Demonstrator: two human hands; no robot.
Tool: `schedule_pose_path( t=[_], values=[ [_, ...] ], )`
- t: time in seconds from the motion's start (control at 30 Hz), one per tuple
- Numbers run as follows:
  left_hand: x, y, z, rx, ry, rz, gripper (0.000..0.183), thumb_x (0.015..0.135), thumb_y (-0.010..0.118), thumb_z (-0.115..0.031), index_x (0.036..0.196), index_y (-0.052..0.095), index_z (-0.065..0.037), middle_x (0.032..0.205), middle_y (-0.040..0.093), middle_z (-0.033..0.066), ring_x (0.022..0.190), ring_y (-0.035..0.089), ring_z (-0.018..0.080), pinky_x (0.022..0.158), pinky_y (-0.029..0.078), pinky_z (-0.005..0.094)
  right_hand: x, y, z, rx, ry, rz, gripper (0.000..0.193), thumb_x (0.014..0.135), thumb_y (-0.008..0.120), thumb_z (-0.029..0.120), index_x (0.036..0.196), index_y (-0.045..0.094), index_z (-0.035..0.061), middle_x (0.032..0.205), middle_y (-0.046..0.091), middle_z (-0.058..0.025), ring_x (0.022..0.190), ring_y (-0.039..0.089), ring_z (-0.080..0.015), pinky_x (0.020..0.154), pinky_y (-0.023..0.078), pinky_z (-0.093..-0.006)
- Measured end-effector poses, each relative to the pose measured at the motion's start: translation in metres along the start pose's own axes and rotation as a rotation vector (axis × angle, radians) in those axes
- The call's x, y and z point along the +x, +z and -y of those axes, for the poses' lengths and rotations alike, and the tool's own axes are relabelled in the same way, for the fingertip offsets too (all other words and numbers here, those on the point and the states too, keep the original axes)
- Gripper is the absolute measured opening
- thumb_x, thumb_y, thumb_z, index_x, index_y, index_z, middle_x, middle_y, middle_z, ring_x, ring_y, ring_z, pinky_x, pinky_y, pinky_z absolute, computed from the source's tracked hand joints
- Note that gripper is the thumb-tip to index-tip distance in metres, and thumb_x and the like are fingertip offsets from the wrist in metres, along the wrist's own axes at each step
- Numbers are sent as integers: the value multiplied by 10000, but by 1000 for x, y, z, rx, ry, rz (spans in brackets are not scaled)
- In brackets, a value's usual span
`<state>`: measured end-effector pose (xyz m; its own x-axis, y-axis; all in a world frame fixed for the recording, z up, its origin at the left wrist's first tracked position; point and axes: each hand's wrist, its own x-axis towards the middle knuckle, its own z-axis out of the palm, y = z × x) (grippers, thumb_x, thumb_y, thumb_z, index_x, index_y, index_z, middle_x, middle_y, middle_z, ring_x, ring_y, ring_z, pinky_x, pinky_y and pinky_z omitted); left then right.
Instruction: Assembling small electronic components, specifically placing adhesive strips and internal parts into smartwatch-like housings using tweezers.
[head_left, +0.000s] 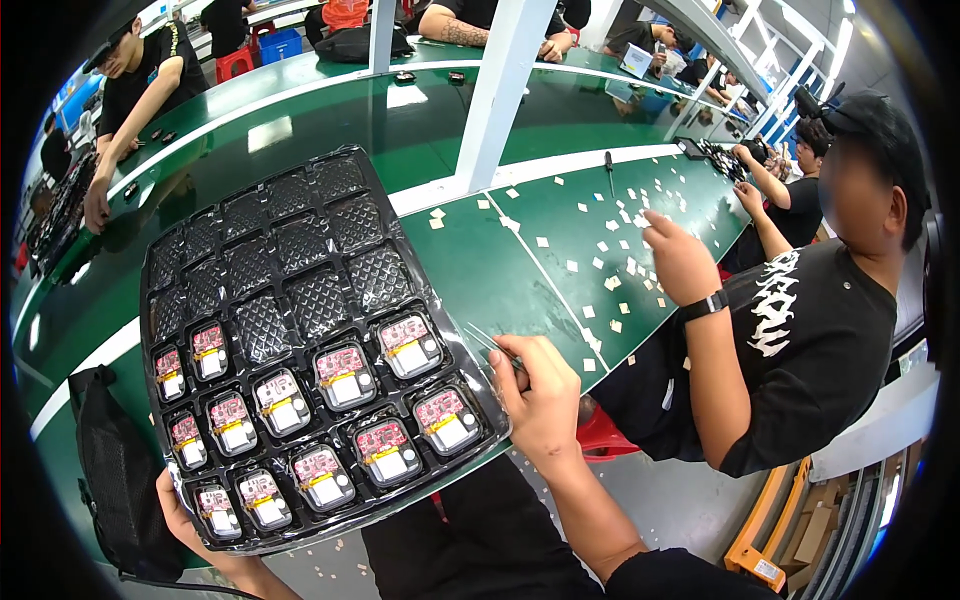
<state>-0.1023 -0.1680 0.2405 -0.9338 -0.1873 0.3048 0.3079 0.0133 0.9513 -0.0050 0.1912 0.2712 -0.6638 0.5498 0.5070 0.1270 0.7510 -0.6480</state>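
A black plastic tray [262, 328] with rows of pockets is tilted in front of me. The pockets in its nearer part hold several small devices [343, 375], each with a red circuit board, a silvery block and a strip of yellow tape; the farther pockets are bare. My left hand [180, 515] grips the tray's near left corner, with most of its fingers hidden underneath. At the tray's right edge, my right hand [545, 400] is closed around thin metal tweezers [488, 340], whose tips point away from me. Its thumb lies against or very near the tray rim.
The green table [470, 250] carries scattered small pale squares [613, 283] and a screwdriver [609, 170]. A white post [500, 110] rises beyond the tray. To the right sits a co-worker [800, 330] with one hand raised over the table. A black bag [115, 470] lies left of the tray.
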Motion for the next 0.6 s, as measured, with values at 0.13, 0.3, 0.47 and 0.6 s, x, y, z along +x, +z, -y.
schedule_pose_path(
  t=[0.13, 0.3, 0.47, 0.6],
  values=[
    [-3, 5, -7, 9, 20, 2, 259, 966, 560, -68, 1209, 576, 19, 1112, 650, 51, 983, 645, 113, 872, 556, 287, -1, 0, 0, 11, -2, 8, 139, 909, 708, 52, 1039, 687, 8, 872, 668, -128, 590, 630, -258, 546, 500, -349],
    [-1, -2, 1, 9, 5, -4, 268, 969, 557, -73, 1220, 573, 20, 1110, 651, 52, 979, 648, 115, 871, 555, 283, -1, -1, -2, 5, -14, 23, 133, 911, 702, 50, 1035, 682, 5, 878, 668, -134, 606, 632, -277, 559, 503, -355],
    [0, -5, 2, -28, 19, -74, 232, 1044, 520, -140, 1209, 579, 13, 1085, 640, 43, 929, 630, 106, 823, 544, 270, -2, -2, -6, 65, -63, -5, 107, 922, 682, 40, 1024, 675, 5, 877, 658, -143, 669, 661, -301, 609, 518, -378],
    [-8, -3, -10, -90, -25, -235, 284, 1108, 453, -224, 1203, 580, 12, 1110, 623, 56, 945, 611, 122, 824, 530, 284, 0, -7, -3, 91, -60, 51, 117, 928, 669, 34, 1042, 655, 12, 896, 656, -146, 724, 674, -327, 637, 526, -398]
  ],
)
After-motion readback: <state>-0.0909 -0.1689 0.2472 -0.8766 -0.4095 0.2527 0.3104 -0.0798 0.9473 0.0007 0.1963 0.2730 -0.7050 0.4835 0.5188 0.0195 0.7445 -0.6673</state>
